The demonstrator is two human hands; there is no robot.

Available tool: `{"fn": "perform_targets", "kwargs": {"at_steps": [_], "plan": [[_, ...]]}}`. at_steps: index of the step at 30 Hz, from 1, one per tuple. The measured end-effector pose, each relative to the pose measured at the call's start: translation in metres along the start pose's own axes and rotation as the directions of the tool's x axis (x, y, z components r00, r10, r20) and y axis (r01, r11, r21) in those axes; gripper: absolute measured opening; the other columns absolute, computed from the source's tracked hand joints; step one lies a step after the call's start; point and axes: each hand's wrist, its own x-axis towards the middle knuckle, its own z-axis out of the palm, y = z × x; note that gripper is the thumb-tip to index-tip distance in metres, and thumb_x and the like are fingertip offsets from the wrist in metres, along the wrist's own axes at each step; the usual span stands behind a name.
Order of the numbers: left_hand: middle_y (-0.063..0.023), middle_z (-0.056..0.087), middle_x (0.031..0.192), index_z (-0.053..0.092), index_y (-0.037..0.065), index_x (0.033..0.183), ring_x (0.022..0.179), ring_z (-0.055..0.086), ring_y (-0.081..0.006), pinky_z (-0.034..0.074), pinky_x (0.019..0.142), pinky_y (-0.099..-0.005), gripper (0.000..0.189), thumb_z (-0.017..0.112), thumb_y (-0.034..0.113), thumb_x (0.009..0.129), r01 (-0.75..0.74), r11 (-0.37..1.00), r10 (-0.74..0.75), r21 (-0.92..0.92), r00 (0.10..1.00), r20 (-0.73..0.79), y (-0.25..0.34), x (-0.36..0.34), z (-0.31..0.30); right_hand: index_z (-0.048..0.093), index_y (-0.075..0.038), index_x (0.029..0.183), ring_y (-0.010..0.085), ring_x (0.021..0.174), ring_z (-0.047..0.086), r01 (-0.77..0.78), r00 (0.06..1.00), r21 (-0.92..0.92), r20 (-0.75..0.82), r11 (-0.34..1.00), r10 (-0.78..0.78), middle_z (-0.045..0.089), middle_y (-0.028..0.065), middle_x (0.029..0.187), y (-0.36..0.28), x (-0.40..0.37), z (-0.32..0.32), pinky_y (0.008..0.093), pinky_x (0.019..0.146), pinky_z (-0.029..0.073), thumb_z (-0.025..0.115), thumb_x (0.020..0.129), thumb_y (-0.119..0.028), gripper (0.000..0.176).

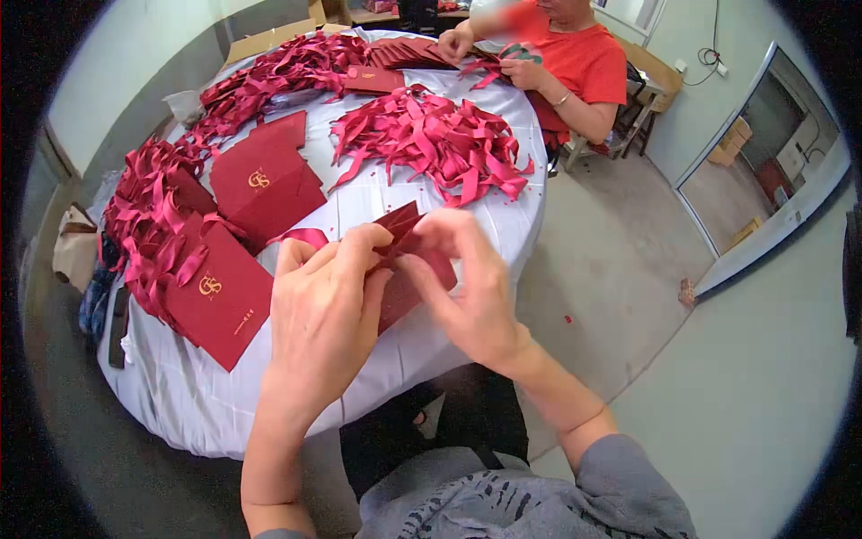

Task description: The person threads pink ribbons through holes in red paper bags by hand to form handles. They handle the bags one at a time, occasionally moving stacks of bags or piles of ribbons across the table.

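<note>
1. Where the white-clothed table (395, 359) curves at far left, a long heap of red ribbons (148, 225) runs along the rim toward the back. A tan bag (72, 247) sits on the floor just beside it.
2. One gold-logo envelope (220, 301) lies near the front left edge, partly under the ribbons. An envelope stack (265, 184) lies behind it.
3. Left hand (323, 314): fingers closed, pinching the left side of the folded red card (406, 226). A ribbon loop (305, 236) pokes out just behind the hand.
4. The folded red card is held between both hands over the table's front edge, tilted and mostly hidden by fingers.
5. Right hand (471, 287): clamped on the card's right side, fingertips meeting the left hand's.
6. A centre ribbon pile (431, 144) lies behind the hands, well apart from them.
7. A co-worker in an orange shirt (584, 63) sits at the far side with both hands on ribbons. Their grip is too small to tell.
8. A glass door (772, 171) is at far right.
</note>
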Motion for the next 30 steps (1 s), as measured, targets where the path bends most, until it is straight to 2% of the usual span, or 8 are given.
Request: {"fn": "perform_targets", "kwargs": {"at_steps": [4, 13, 15, 18, 19, 22, 24, 30], "plan": [[-0.0067, 0.063, 0.08, 0.058, 0.006, 0.089, 0.07, 0.057, -0.0215, 0.037, 0.069, -0.0324, 0.016, 0.065, 0.001, 0.075, 0.004, 1.0, -0.004, 0.008, 0.998, 0.061, -0.001, -0.004, -0.002, 0.055, -0.005, 0.095, 0.028, 0.09, 0.049, 0.256, 0.954, -0.184, 0.208, 0.949, -0.217, 0.046, 0.0129, 0.093, 0.002, 0.016, -0.019, 0.0356, 0.079, 0.042, 0.069, 0.072, -0.001, 0.027], [-0.0047, 0.058, 0.071, 0.056, 0.007, 0.085, 0.063, 0.054, -0.0215, 0.037, 0.066, -0.0328, 0.015, 0.067, 0.007, 0.075, -0.058, 0.997, 0.058, -0.044, 0.998, -0.001, -0.001, -0.005, 0.001, 0.064, -0.003, 0.08, 0.0292, 0.089, 0.047, 0.413, 0.744, -0.2, 0.637, 0.888, -0.202, 0.048, 0.0133, 0.089, -0.014, 0.065, -0.044, 0.0365, 0.08, 0.04, 0.068, 0.072, -0.014, 0.014], [-0.0032, 0.053, 0.063, 0.053, 0.008, 0.084, 0.059, 0.052, -0.0216, 0.036, 0.065, -0.0331, 0.016, 0.067, 0.008, 0.075, -0.058, 0.993, 0.051, -0.106, 0.997, -0.064, 0.001, -0.006, 0.001, 0.064, -0.003, 0.085, 0.0221, 0.091, 0.047, 0.24, 0.571, -0.009, 0.81, 0.971, -0.133, 0.045, 0.009, 0.094, -0.011, 0.079, -0.05, 0.0312, 0.08, 0.039, 0.067, 0.078, -0.013, 0.013], [-0.0034, 0.053, 0.063, 0.054, 0.008, 0.083, 0.058, 0.051, -0.0212, 0.036, 0.065, -0.033, 0.016, 0.067, 0.008, 0.075, -0.083, 0.993, 0.085, -0.085, 0.996, 0.021, 0.003, -0.006, -0.004, 0.067, -0.004, 0.092, 0.0174, 0.089, 0.048, 0.087, 0.379, -0.044, 0.925, 0.995, 0.008, 0.048, 0.0084, 0.093, -0.009, 0.102, -0.049, 0.0278, 0.078, 0.04, 0.064, 0.084, -0.02, 0.018], [-0.0039, 0.052, 0.062, 0.054, 0.008, 0.084, 0.058, 0.05, -0.0206, 0.036, 0.065, -0.0328, 0.015, 0.067, 0.008, 0.075, -0.089, 0.995, 0.091, -0.046, 0.995, 0.041, 0.006, -0.005, -0.006, 0.068, -0.002, 0.09, 0.0173, 0.088, 0.049, -0.001, 0.314, -0.163, 0.937, 0.987, 0.155, 0.052, 0.0075, 0.086, -0.016, 0.109, -0.045, 0.0281, 0.077, 0.04, 0.063, 0.084, -0.022, 0.021], [-0.0051, 0.053, 0.063, 0.056, 0.008, 0.082, 0.059, 0.05, -0.0208, 0.036, 0.065, -0.0326, 0.012, 0.066, 0.007, 0.076, -0.101, 0.993, 0.103, -0.06, 0.994, 0.025, 0.008, -0.005, -0.004, 0.068, 0.0, 0.082, 0.0153, 0.079, 0.052, 0.099, 0.183, -0.071, 0.982, 0.993, 0.052, 0.061, 0.0061, 0.073, -0.008, 0.119, -0.033, 0.0289, 0.072, 0.042, 0.061, 0.083, -0.022, 0.023], [-0.0051, 0.054, 0.064, 0.055, 0.008, 0.08, 0.059, 0.05, -0.0211, 0.036, 0.065, -0.0327, 0.011, 0.066, 0.007, 0.076, -0.116, 0.992, 0.116, -0.041, 0.993, -0.008, 0.01, -0.004, -0.003, 0.069, -0.001, 0.084, 0.0129, 0.07, 0.054, 0.086, 0.057, -0.164, 0.986, 0.983, 0.16, 0.064, 0.0066, 0.073, -0.011, 0.128, -0.027, 0.0293, 0.065, 0.043, 0.063, 0.081, -0.021, 0.021], [-0.0068, 0.058, 0.069, 0.057, 0.005, 0.083, 0.061, 0.051, -0.0237, 0.037, 0.068, -0.0322, 0.012, 0.065, 0.004, 0.075, -0.084, 0.995, 0.085, -0.062, 0.996, 0.02, 0.011, -0.004, -0.002, 0.07, -0.001, 0.083, 0.0113, 0.067, 0.058, 0.024, 0.253, -0.2, 0.949, 0.979, 0.188, 0.066, 0.0074, 0.072, -0.012, 0.116, -0.026, 0.0286, 0.062, 0.045, 0.066, 0.076, -0.019, 0.02]]}}
